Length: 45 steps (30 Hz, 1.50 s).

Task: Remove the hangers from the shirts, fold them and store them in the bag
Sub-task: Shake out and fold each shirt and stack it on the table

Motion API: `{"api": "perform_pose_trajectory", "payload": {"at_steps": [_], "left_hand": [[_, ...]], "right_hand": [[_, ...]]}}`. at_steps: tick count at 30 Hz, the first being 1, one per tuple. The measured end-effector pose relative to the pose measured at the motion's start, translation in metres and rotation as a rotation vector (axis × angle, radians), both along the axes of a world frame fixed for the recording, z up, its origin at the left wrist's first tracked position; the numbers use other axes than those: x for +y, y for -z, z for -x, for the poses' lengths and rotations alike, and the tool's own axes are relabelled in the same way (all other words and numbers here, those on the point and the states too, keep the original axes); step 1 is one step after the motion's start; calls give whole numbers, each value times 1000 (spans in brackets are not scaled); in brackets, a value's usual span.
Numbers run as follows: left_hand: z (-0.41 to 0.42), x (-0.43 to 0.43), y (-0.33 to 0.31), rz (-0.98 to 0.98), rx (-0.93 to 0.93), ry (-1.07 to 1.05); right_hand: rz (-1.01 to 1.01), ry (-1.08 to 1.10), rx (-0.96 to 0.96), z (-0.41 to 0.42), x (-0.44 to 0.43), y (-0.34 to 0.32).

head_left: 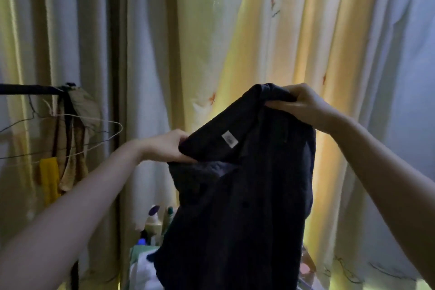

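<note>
A dark shirt (244,195) hangs in mid-air at the centre of view, held up before pale curtains (329,30). The left hand (168,146) clutches its near shoulder at 9 o'clock of the shirt; the right hand (303,103) grips bunched cloth at 1 o'clock (a white label (229,139) shows between them). Bare wire hangers (103,120) dangle from a rail (28,89) at far 9 o'clock.

1 wide-angle camera is sitting on the person's head, looking forward, closely facing the curtain (306,30), with the dark shirt (247,195) nearest.
</note>
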State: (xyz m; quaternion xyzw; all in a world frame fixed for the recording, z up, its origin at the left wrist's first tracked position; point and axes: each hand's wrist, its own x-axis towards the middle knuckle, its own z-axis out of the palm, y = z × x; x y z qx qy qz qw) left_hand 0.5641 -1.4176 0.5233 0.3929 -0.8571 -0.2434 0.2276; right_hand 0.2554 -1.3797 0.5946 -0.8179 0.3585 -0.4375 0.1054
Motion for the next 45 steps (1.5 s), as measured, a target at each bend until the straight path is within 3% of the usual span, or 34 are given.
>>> {"api": "perform_pose_trajectory", "payload": {"at_steps": [4, 10, 12, 16, 19, 21, 23, 26, 29, 32, 34, 37, 40, 42, 45], "left_hand": [[-29, -5, -19, 51, 78, -176], [-30, -7, -30, -84, 294, -222], [-33, -6, -30, -121, 319, -146], [-57, -4, -25, -216, 168, -52], [-47, -7, -19, -151, 35, -305], [-22, -11, -13, -94, 216, -488], [9, -13, -8, -57, 446, -570], [57, -7, -7, 1, 576, -466], [75, 9, -12, 6, 592, -323], [56, 19, -12, 9, 471, -173], [42, 17, -7, 24, 395, -125], [35, 14, 1, 58, 399, -107], [27, 16, 9, 35, 397, -4], [23, 19, 13, 33, 428, 56], [23, 24, 17, 57, 466, 101]], "right_hand": [[-103, 88, 125, 19, -11, -12], [-210, 18, 128, 30, -17, -12], [-268, 14, 151, 34, -17, -12], [-380, 68, 118, 43, -21, 1], [-417, 242, 65, 31, -28, 24], [-427, 297, -36, 7, -30, 38], [-470, 222, -145, -27, -28, 47], [-501, 7, -232, -80, -20, 58], [-433, -87, -328, -110, -11, 63], [-421, -191, -394, -106, -7, 61], [-382, -254, -332, -97, -9, 62], [-115, -63, -137, -91, -18, 66], [95, 148, -172, -83, -28, 67], [40, -7, -85, -72, -33, 64], [-301, -409, 0, -65, -35, 67]]}}
